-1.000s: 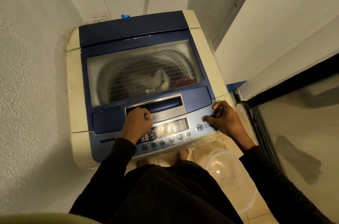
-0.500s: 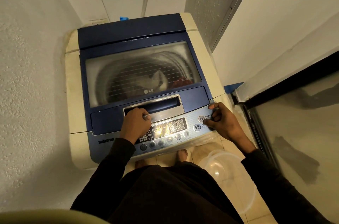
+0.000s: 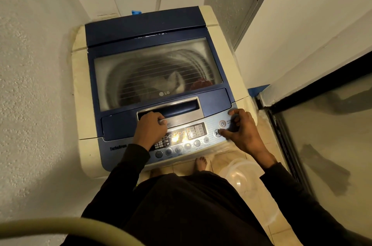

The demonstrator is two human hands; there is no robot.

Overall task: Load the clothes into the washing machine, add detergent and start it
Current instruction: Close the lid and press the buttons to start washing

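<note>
A cream and blue top-loading washing machine (image 3: 80,104) stands in a narrow corner with its lid (image 3: 157,44) down. Through the lid window I see white and dark red clothes (image 3: 175,82) in the drum. My left hand (image 3: 151,128) is curled on the left end of the lid handle (image 3: 181,107). My right hand (image 3: 241,130) rests on the right side of the control panel (image 3: 209,128), fingers spread. Its thumb tip is on the start/pause button (image 3: 216,133), just below the power button (image 3: 222,123). Lamps glow on the display (image 3: 179,137).
Textured walls close in on the left and behind the machine. A dark-framed glass door (image 3: 322,135) stands on the right. A clear plastic basin (image 3: 239,177) sits on the tiled floor beside my bare foot (image 3: 200,163). A beige hose (image 3: 60,225) crosses the lower left.
My right thumb has slid from the power button down to the start/pause button. The display lamps look brighter. My left hand has stayed on the lid handle.
</note>
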